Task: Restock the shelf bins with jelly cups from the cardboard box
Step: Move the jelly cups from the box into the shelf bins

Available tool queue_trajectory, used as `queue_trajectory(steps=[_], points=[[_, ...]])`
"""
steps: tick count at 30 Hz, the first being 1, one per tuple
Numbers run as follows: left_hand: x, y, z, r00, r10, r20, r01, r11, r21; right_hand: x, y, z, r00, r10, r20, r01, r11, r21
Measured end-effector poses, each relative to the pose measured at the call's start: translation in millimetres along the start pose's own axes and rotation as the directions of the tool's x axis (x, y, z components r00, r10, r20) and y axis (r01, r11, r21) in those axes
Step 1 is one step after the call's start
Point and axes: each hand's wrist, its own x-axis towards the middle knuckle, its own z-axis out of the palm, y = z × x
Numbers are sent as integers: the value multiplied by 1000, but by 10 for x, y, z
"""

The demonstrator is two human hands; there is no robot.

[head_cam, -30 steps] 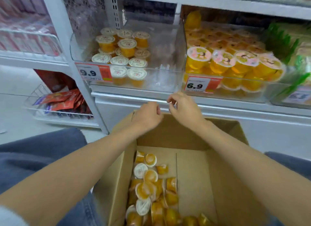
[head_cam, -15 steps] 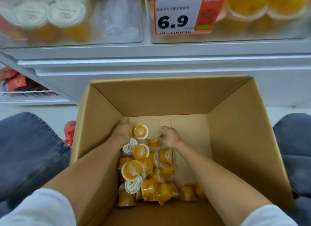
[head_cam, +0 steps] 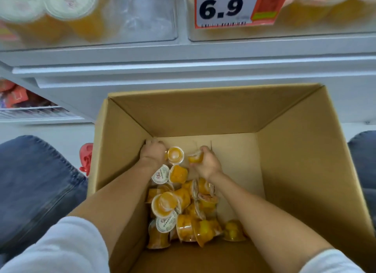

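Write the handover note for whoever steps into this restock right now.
Left hand: in the far corner of the cardboard box, fingers curled, against a lone cup; grip unclear.
Right hand: grips a jelly cup near the box's far wall.
Loose cups: heaped on the box floor, many left.
Done: both shelf bins above hold cups; the clear bin shows bare room beside its cups, the 6.9-tag bin holds yellow ones.
Left: lift these cups to the bins and repeat until the box is empty.
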Motion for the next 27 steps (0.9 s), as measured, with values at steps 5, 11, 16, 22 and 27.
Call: queue_trajectory(steps=[5,11,16,22,27], points=[[-467,74,-503,972,-216,88,194,535,-822,-356,-341,-477,939,-244,-241,233,970,-74],[-1221,-45,-1325,992,66,108,116,-130,-985,-1024,-1042,-1066,742,-548,-386,516,835,-193],[-1866,-471,-1910,961,261,-93,-16,-283,-959,-1491,-1704,-1418,559,-701,-443,640,704,-307],[-2205,-1066,-2505,890,-65,-450,-454,-57,-889,-1713,-2596,-1686,380,-774,-506,763,572,-301],[-1942,-1575,-3081,756,-327,-567,-571,94,-815,-1414,-3328,-1918,350,-733,-583,797,560,-225]])
